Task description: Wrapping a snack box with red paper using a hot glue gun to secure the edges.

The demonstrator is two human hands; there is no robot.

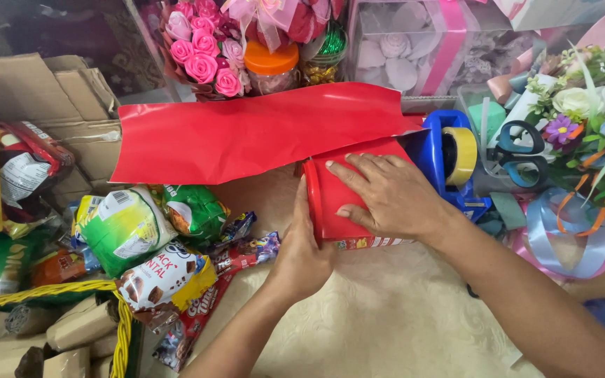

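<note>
wrapped box: box [341,203] half covered in red wrapping paper [246,133], lying on the cream cloth [386,315]; landmark for every place below; bottom edge shows printed packaging where the paper stops
red wrapping paper: one long sheet, runs from on top of the box out to its left and behind it, loose end lifted off the cloth
right hand: right hand [386,192] flat on top of the box, palm down, fingers spread and straight, pressing the paper, not curled around anything
left hand: left hand [302,245] against the left end of the box, fingers upright along the paper fold, thumb side near the box edge; pressing, whether it grips I cannot tell
tape dispenser: blue dispenser [442,164] just right of the box, touching it, holds a yellowish tape roll [462,154]
clear tub: plastic tub [491,119] right of the box beyond the dispenser, holds blue-handled scissors [516,154] and paper scraps
wicker basket: yellow-rimmed basket [117,329] left of and nearer than the box, holds brown wrapped blocks
snack packs: loose pile [148,245] left of the box, green, white and red bags, some resting on the basket rim
jar: orange-lidded jar [272,70] behind the box, pink paper roses [204,56] beside it
clear gift box: behind the box to the right, see-through box [414,49] with pale flowers inside and a pink ribbon round it
flower bunch: mixed artificial flowers [596,112] far right of the box
ribbon: pale blue and pink loops [568,231] right of the box, under the flowers
</note>
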